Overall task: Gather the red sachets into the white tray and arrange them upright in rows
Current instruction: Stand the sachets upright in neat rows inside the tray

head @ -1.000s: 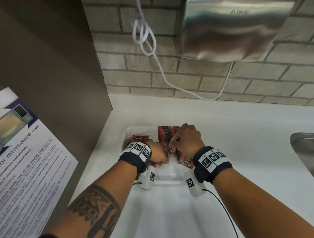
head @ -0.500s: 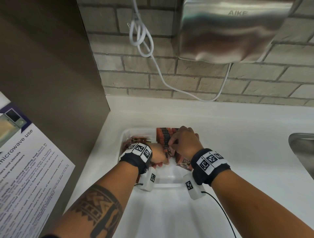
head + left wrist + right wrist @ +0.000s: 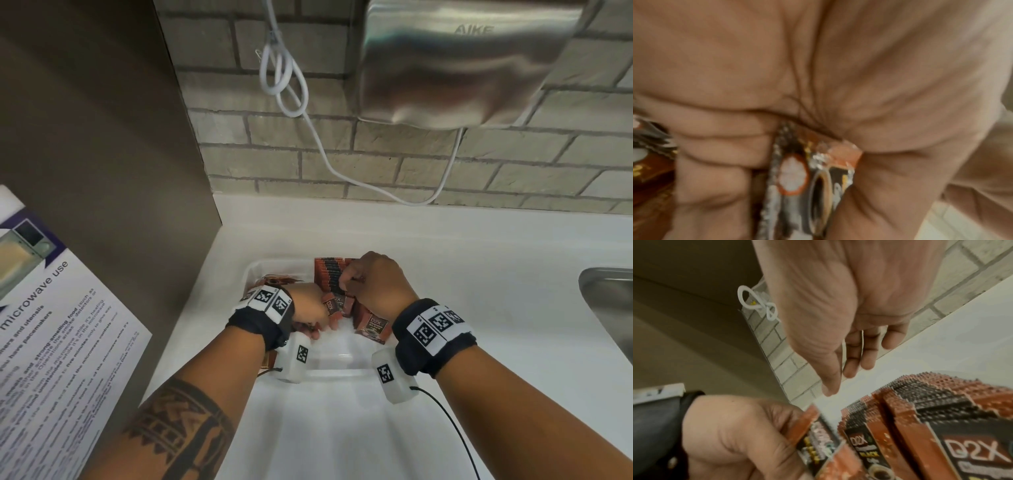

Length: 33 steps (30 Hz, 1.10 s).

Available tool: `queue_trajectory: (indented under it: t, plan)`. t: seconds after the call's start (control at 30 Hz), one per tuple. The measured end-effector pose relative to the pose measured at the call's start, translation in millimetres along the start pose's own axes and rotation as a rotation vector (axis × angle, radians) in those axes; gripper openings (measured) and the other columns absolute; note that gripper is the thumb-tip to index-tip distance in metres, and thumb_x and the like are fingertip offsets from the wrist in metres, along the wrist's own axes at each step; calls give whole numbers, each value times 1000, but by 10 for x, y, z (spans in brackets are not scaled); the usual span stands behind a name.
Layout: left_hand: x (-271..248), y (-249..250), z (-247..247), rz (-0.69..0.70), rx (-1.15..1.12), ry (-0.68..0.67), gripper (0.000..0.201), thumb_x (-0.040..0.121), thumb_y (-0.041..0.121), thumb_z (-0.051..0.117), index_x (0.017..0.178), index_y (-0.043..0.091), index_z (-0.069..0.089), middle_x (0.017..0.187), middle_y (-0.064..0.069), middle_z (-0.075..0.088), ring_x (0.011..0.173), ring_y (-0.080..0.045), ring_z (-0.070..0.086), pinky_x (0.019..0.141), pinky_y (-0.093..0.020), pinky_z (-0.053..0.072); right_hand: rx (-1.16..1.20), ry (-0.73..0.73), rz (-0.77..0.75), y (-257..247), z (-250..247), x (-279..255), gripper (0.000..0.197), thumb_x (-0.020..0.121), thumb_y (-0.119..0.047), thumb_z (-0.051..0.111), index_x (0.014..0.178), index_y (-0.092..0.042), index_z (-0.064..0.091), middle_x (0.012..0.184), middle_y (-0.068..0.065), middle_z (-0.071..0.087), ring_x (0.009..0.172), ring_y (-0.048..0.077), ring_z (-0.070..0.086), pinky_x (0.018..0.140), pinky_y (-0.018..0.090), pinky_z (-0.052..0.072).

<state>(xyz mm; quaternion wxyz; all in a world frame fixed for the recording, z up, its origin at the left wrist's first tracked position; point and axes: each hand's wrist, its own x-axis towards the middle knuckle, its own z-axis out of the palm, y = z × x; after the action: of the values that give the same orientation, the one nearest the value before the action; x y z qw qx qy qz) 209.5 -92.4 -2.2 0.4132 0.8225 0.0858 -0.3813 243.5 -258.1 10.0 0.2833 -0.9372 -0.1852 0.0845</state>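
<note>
A white counter is seen running below a grey brick wall, with a brown panel closing it off on the left. A steel hand dryer is mounted on the wall, and a white cord is looped beside it and hung down to it. A printed microwave notice is shown at the left edge, and the rim of a metal sink at the right.

The white tray is set on the counter against the panel side. A row of red sachets is stood upright on edge toward the tray's far end, packed face to face; the front sachet, with its D2X label turned toward the viewer, is leaned at the near end of the row. More sachets are seen at the tray's far left, their arrangement hidden behind the left wrist.

A few sachets are gripped in the left hand, the fingers being curled round them, just beside the near end of the row. The right hand is held over the row with its fingers bent downward and thumb and forefinger drawn close together; in the right wrist view its fingertips are shown clear above the sachet tops, and nothing is seen held between them.
</note>
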Motion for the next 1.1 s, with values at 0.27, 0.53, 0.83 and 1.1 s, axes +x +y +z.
queue_trajectory:
  t: [0.27, 0.53, 0.83, 1.1]
  plan:
    - [-196, -106, -71, 390, -686, -30, 36, 91, -14, 60, 126, -5, 59, 114, -22, 69, 100, -29, 73, 82, -28, 60, 485, -28, 52, -68, -118, -93, 7, 87, -24, 75, 92, -19, 74, 85, 1, 76, 76, 10, 69, 73, 25, 53]
    - [-221, -162, -36, 462, -668, 210, 37, 78, -6, 79, 111, 10, 72, 105, -11, 77, 97, -24, 74, 80, -32, 61, 607, 40, 86, -92, -206, -104, 10, 84, -19, 79, 89, -11, 75, 80, 1, 76, 67, 7, 68, 64, 16, 51]
    - [-143, -261, -87, 382, -204, 377, 43, 61, 37, 92, 100, 29, 75, 95, 9, 78, 91, -13, 74, 91, -44, 58, 186, 38, -27, -205, -199, -108, 4, 90, -23, 71, 90, -19, 73, 86, -8, 70, 78, 4, 60, 62, 7, 38]
    - [-232, -224, -172, -4, 461, 372, 61, 79, 61, 73, 104, 6, 70, 103, -10, 69, 96, -24, 64, 79, -31, 47, -65, 27, -34, -48, 7, -93, 15, 77, -27, 64, 70, -32, 76, 82, -13, 66, 78, 12, 61, 77, 39, 55]
